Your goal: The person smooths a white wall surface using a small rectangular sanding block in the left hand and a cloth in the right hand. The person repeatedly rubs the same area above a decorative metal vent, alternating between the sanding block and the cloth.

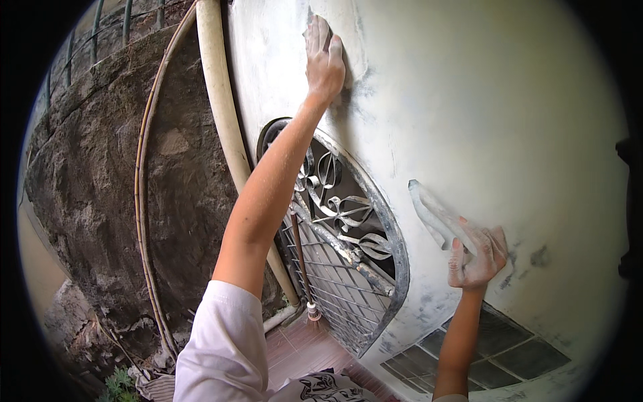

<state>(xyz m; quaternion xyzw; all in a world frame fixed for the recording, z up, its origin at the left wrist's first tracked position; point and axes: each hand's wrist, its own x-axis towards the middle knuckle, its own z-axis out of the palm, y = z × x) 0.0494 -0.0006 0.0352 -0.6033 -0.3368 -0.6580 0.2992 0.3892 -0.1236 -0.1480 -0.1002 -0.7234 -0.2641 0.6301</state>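
Head view: left hand, nearly straight, on the wall above the grille (its grip cannot be told); right hand, half-curled, holds a sheet past the grille's right edge.

wall: matt, smooth | sheet: paper-like | grille: metal, flaking paint | rock: rough

On my feed now: L sleeve is white, short & loose, w/ soft creases, hem ending just above the elbow. Shirt front shows at btm edge, pale, w/ a blk graphic print. R sleeve: only a pale sliver in view. L forearm & R forearm, both bare. Powdery dust, I see, on L hand & R hand.
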